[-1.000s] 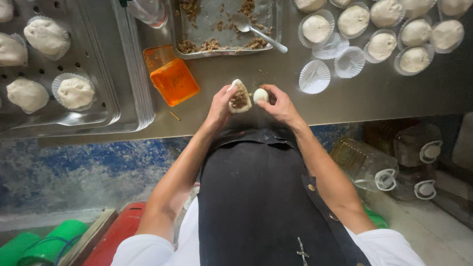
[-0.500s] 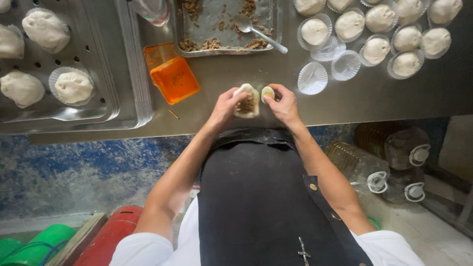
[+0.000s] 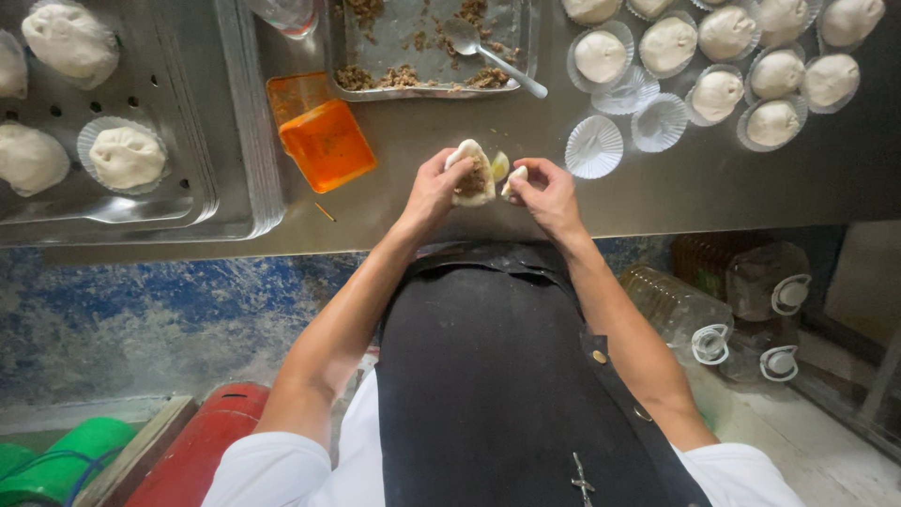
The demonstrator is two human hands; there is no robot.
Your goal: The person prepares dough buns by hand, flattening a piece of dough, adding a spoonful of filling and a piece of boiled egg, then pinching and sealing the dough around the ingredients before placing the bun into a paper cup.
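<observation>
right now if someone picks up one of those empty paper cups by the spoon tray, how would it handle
The empty paper cups look thin and pleated, so one is probably very light and would crumple under a firm pinch. Lying loose on the steel table, it would likely slide or flip at a light push. Nothing weighs them down, unlike the filled cups.

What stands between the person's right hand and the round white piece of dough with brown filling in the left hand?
Nothing visible does. The right hand holds a small pale piece just beside the round white piece of dough with brown filling, which rests in the left hand; only a narrow gap above the grey metal table separates them.
</observation>
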